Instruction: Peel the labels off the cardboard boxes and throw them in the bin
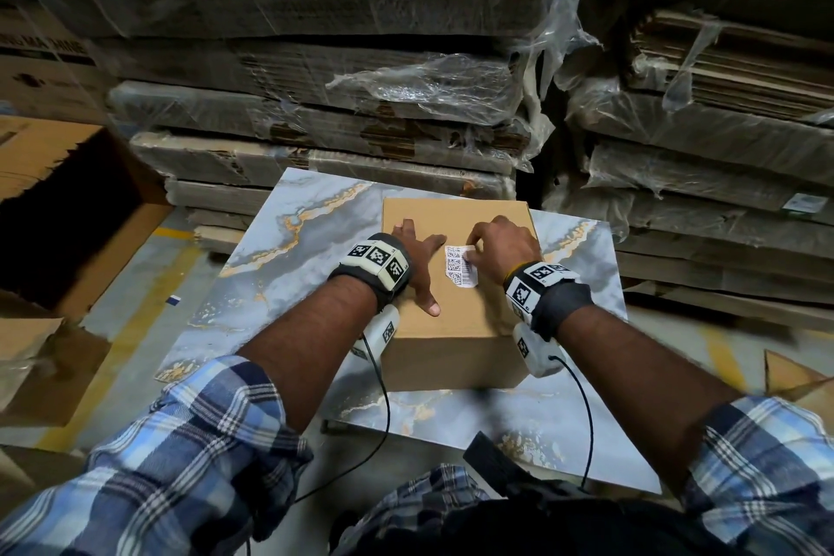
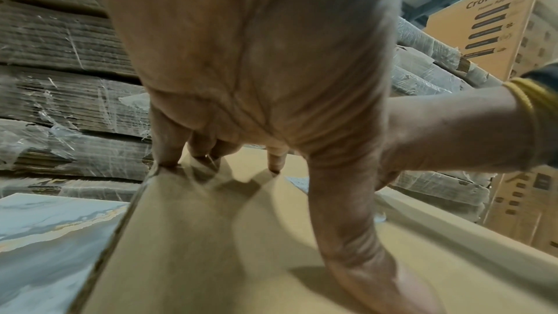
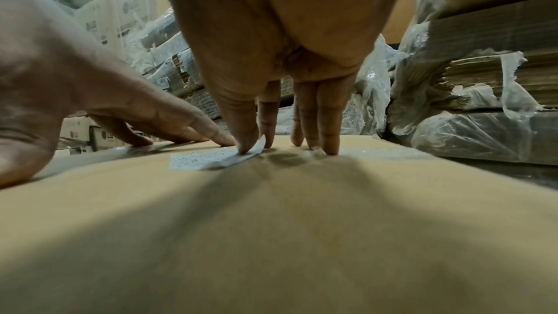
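A plain brown cardboard box point(image 1: 456, 321) sits on a marbled grey tile point(image 1: 289, 239). A white barcode label point(image 1: 461, 266) is stuck on its top. My left hand point(image 1: 413, 260) lies flat on the box top just left of the label, fingers spread and pressing down. My right hand point(image 1: 478, 252) is at the label's far right corner. In the right wrist view its thumb and forefinger pinch the lifted corner of the label point(image 3: 211, 159); the other fingertips point(image 3: 330, 147) rest on the box point(image 3: 271, 235). The left wrist view shows my left hand point(image 2: 256, 68) pressing the box point(image 2: 211, 235).
A large open carton point(image 1: 76, 212) with a dark inside stands on the floor at the left. Wrapped stacks of flattened cardboard point(image 1: 316, 104) rise close behind the tile and to the right point(image 1: 722, 149). Loose cardboard pieces lie on the floor at both sides.
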`<state>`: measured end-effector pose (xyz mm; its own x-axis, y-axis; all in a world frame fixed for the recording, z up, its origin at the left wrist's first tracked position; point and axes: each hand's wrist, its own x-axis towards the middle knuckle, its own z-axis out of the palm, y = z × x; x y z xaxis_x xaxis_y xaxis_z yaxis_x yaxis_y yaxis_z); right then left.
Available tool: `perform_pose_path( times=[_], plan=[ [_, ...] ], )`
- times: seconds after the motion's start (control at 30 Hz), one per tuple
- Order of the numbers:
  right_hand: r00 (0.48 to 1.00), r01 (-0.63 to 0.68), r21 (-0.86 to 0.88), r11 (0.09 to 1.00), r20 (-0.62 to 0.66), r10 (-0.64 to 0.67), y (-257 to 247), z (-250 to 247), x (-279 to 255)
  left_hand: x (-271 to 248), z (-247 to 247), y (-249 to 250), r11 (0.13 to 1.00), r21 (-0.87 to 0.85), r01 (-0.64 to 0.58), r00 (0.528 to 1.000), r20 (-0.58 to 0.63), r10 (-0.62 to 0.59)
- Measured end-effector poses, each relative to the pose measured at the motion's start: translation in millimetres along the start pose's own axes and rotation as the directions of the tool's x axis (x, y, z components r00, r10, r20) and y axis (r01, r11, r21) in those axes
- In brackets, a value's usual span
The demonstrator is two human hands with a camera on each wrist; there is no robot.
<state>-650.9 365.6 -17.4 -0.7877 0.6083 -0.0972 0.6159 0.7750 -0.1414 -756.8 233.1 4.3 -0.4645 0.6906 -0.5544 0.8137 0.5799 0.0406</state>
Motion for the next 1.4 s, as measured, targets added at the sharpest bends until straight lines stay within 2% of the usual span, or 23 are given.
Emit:
perform_pose_path(
  times=[0.2,0.4,0.9,1.1,1.2,1.4],
  plan=[
    [0.999,0.009,-0.005,1.000,-0.044,-0.009,-4,-1,2,3,-1,8,0.998,-0.067,0.007,1.000,-0.016,-0.008],
    [0.999,0.022,0.027,0.999,-0.045,-0.021,1,0,0,8,6,8,0.988,-0.155,-0.008,0.994,-0.109,-0.009],
    [0.999,0.024,0.154,0.988,-0.033,-0.019,11,6,-2,9,5,11,0.990,-0.142,0.014,0.992,-0.120,-0.031],
    [0.999,0.052,0.182,0.982,-0.025,-0.048,12,3,-7,11,3,7,0.960,-0.279,-0.026,0.981,-0.192,-0.029],
    [0.998,0.057,0.192,0.980,-0.021,-0.054,12,1,-8,6,0,8,0.942,-0.334,-0.020,0.983,-0.178,-0.043],
    [0.999,0.041,0.213,0.976,0.003,-0.043,14,0,-10,5,0,14,0.937,-0.348,-0.002,0.975,-0.210,-0.076]
  ],
)
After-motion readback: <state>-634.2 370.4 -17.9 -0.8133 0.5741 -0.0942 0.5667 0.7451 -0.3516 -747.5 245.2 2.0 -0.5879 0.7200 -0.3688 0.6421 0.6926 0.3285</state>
